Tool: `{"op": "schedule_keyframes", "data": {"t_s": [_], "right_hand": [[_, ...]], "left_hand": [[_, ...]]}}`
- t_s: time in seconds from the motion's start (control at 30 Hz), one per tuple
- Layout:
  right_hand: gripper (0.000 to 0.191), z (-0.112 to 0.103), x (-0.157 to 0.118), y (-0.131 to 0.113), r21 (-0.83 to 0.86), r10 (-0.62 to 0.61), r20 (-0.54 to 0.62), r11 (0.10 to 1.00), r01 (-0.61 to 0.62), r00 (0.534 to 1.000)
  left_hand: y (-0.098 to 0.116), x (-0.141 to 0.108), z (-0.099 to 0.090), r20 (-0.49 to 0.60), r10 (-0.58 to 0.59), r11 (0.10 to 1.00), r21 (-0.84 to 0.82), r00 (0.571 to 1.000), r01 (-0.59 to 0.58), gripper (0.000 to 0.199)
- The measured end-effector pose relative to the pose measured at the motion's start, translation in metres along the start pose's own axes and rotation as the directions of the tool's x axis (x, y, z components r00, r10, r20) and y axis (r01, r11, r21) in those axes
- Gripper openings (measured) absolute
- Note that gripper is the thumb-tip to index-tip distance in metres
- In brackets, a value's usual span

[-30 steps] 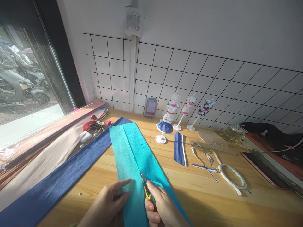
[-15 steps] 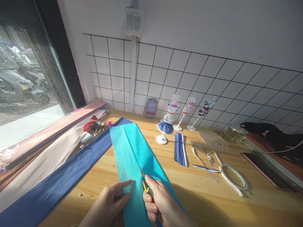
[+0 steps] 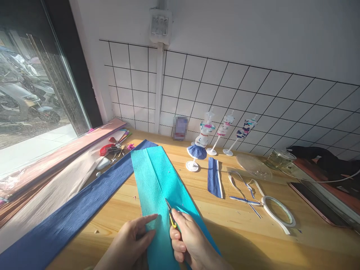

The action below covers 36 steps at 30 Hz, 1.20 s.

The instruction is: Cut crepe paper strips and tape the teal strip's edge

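Note:
A long strip of turquoise crepe paper [image 3: 153, 176] lies across the table, with a crease or cut line running lengthwise down to the blades. My right hand [image 3: 189, 232] is closed around small scissors [image 3: 168, 205] with yellow and green on their handles. Their blade tips point away from me and touch the paper near that line. At the paper's left edge is my left hand [image 3: 136, 234], its index finger stretched over the turquoise surface and its thumb apart. The grip's lower part is hidden behind my right fingers.
Left lie a dark blue crepe strip [image 3: 81, 197], a pale strip [image 3: 53, 185] and red-handled scissors [image 3: 105, 150]. Behind, a small mannequin [image 3: 202, 137] wears a blue skirt. To the right are a blue piece [image 3: 214, 178], a tape roll [image 3: 281, 212] and a phone [image 3: 315, 202].
The view has shifted very slightly. Both hands and the scissors stay in nearly the same place; the turquoise paper right of the blades looks a little flatter.

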State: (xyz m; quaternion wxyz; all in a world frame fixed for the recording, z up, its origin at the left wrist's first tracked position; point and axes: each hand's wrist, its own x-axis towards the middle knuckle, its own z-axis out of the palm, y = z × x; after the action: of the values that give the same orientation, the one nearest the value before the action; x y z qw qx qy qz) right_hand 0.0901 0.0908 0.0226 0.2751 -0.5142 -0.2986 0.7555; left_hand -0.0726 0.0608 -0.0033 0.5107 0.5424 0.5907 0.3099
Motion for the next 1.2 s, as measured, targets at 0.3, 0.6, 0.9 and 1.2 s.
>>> {"op": "schedule_keyframes", "data": {"t_s": [0.3, 0.6, 0.9, 1.2], "right_hand": [[0.023, -0.003, -0.002, -0.001, -0.016, 0.007, -0.001, 1.000, -0.007, 1.000], [0.027, -0.002, 0.001, 0.001, 0.009, -0.017, 0.019, 1.000, 0.016, 1.000], [0.035, 0.000, 0.005, -0.004, -0.004, 0.014, 0.051, 1.000, -0.014, 0.999], [0.031, 0.001, 0.016, -0.008, -0.005, 0.008, 0.048, 1.000, -0.008, 0.999]], "left_hand": [[0.005, 0.014, -0.016, 0.057, 0.052, 0.999, -0.019, 0.997, -0.051, 0.066], [0.022, 0.041, -0.035, -0.027, 0.000, 1.000, -0.023, 1.000, 0.000, 0.056], [0.020, 0.036, -0.037, -0.025, -0.085, 0.994, -0.075, 0.996, 0.083, 0.056], [0.021, 0.035, -0.037, -0.026, -0.081, 0.992, -0.101, 0.996, 0.078, 0.051]]}}
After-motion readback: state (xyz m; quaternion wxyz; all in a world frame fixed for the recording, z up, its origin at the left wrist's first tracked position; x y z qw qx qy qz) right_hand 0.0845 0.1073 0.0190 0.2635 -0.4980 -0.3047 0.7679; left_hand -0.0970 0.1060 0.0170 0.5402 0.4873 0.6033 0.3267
